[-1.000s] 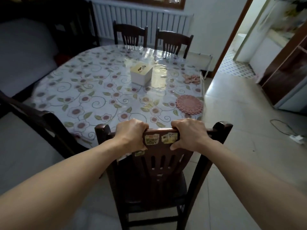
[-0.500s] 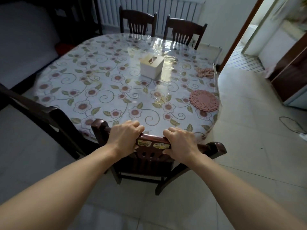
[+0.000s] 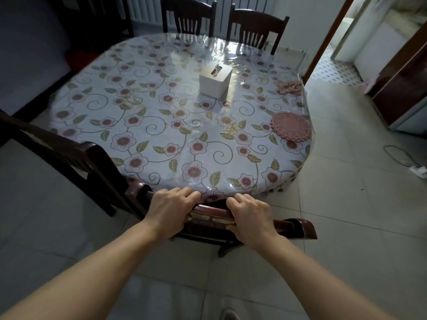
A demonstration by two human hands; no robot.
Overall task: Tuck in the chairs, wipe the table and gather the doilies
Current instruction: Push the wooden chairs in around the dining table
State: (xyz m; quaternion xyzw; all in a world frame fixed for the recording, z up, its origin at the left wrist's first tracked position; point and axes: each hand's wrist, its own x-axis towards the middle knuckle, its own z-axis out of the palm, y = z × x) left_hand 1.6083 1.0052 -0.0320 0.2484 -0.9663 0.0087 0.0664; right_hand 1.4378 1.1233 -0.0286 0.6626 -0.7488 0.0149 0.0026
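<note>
My left hand [image 3: 169,210] and my right hand [image 3: 250,215] both grip the top rail of a dark wooden chair [image 3: 298,228]. The chair's back stands against the near edge of the oval table [image 3: 147,125], and its seat is hidden beneath the floral cloth. A round pink doily [image 3: 291,127] lies flat near the table's right edge. A crumpled pink doily [image 3: 290,87] sits farther back on the same side.
A white tissue box [image 3: 215,80] stands mid-table. Another dark chair [image 3: 76,162] is angled out at the near left. Two chairs [image 3: 188,18] [image 3: 256,26] stand at the far side. A cable and power strip [image 3: 418,170] lie on the tiled floor, right.
The chair has slid forward under the table with both hands on its rail. The view has moved closer to the table.
</note>
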